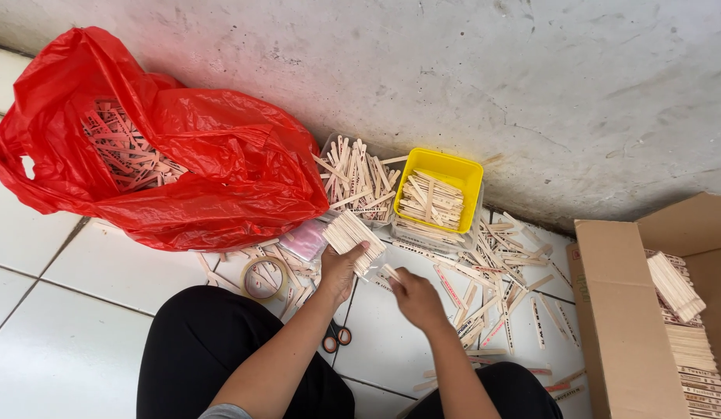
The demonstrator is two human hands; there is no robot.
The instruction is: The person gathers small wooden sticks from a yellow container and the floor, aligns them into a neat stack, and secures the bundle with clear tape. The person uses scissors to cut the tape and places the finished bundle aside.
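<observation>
Left hand (341, 268), fingers curled tight round a fat bundle of flat wooden sticks (353, 231), thumb pressed across the top, bundle tilted up and away over the floor. Right hand (413, 299) just beside, fingertips pinched narrow on one or two loose sticks (390, 272), ends touching or nearly touching the bundle's lower edge; exact contact too small to tell.

Risk number one, right there at the grip: bundle thick, held only by one hand with no band visible round it. Any loosening of that thumb and likely a fan-out, sticks sliding down onto the scattered pile (492, 287) on the tiles, sorted mixing with unsorted.

Risk two: pushing a new stick into the side of the stack at an angle. Probably enough to shove neighbours out the far end or snap a thin one.

Moving outward. Scissors (337, 335) with red handles lying on the floor between the knees, directly under the left forearm: a dropped wrist could land on them. Roll of tape (264, 278) near the left knee, half buried in sticks.

Further out: clear tub (359, 180) and yellow tub (440, 194) against the wall, both heaped high, an elbow nudge likely enough for a spill. Red plastic bag (159, 140) sagging open on the left, more sticks inside. Cardboard box (632, 310) on the right with neat stacks, its top bundle (674, 285) tilted and looking ready to slide.
</observation>
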